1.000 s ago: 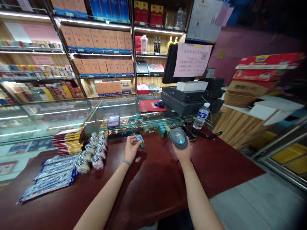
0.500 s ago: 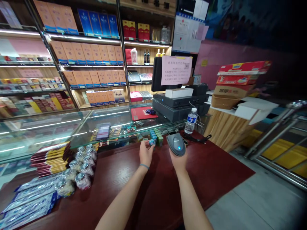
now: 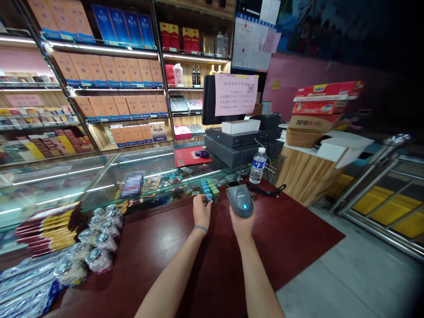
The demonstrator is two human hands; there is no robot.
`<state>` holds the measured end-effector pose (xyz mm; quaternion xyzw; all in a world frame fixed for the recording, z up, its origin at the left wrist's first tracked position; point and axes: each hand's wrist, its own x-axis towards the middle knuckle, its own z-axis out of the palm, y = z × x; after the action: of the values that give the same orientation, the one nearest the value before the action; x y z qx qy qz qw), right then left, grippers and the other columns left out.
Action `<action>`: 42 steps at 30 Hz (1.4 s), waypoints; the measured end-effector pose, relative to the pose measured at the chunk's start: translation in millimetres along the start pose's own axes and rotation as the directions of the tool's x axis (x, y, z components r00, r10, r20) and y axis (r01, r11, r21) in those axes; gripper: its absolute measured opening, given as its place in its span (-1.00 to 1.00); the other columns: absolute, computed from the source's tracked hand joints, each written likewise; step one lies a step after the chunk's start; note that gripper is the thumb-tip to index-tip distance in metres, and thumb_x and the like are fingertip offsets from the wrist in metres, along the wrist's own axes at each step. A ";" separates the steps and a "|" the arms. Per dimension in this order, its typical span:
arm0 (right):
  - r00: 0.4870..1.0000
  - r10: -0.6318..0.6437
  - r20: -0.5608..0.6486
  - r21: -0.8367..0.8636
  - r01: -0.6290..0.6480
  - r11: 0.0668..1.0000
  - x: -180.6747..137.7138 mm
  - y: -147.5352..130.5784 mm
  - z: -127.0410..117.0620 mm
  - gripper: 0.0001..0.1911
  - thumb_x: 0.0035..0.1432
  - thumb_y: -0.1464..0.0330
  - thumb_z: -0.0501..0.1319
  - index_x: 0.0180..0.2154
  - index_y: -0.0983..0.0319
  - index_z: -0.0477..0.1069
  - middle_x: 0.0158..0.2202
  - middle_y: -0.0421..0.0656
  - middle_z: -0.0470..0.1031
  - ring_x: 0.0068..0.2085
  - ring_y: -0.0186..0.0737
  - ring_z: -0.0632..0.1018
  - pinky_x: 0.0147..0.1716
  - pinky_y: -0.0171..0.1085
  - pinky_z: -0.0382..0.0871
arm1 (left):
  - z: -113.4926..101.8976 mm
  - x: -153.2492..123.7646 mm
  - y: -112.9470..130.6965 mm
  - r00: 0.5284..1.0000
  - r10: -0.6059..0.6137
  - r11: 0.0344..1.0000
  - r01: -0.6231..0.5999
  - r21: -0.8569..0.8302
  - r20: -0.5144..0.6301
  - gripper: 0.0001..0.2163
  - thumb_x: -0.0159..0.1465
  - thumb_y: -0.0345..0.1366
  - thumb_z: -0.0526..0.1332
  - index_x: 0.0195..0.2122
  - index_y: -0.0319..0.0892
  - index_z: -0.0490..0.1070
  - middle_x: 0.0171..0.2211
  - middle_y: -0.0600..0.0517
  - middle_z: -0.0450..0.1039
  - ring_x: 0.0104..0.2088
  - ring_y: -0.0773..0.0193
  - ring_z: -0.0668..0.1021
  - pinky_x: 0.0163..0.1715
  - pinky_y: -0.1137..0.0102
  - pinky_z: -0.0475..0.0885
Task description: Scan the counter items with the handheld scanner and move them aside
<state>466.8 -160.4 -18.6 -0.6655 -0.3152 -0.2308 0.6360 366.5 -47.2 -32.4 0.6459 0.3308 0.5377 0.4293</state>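
My left hand (image 3: 201, 213), wearing a thin blue band at the wrist, is at the far edge of the dark red counter. Its thumb and fingers are closed around a small blue container (image 3: 208, 197), partly hidden by the hand. Just beyond stand rows of similar small containers, blue ones (image 3: 204, 185) and green ones (image 3: 214, 192). My right hand (image 3: 243, 226) grips a grey barcode scanner (image 3: 241, 199) with a lit blue light on top. The scanner's front points away from me, to the right of the small containers.
A water bottle (image 3: 258, 166) and a black cable (image 3: 270, 191) are beyond the scanner. Glass jars (image 3: 100, 259) and stacked packets (image 3: 49, 229) lie on the left. A monitor (image 3: 209, 99) stands behind the glass case. Stacked boxes (image 3: 314, 121) and a metal railing (image 3: 380, 176) are on the right.
The view has turned slightly right, so the surroundings sit further left. My left hand has brought the blue container closer to the rows. The scanner stays in my right hand.
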 end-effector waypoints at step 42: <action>0.986 -0.144 0.088 -0.150 0.156 0.976 0.2 -9.0 -0.1 -0.44 0.02 0.10 0.33 -0.04 0.33 0.40 -0.38 0.03 0.58 -0.39 0.03 0.62 -0.41 -0.15 0.48 | -69.4 -12.6 7.0 0.980 0.150 0.979 -0.128 0.157 -0.134 -0.55 0.20 -0.34 0.36 0.11 -0.14 0.34 -0.02 -0.14 0.35 -0.02 0.08 0.48 0.04 0.10 0.43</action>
<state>460.6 -160.6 -12.2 -0.6960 -0.3698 -0.2764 0.5499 295.8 -47.5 -27.5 0.6566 0.3540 0.5861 0.3164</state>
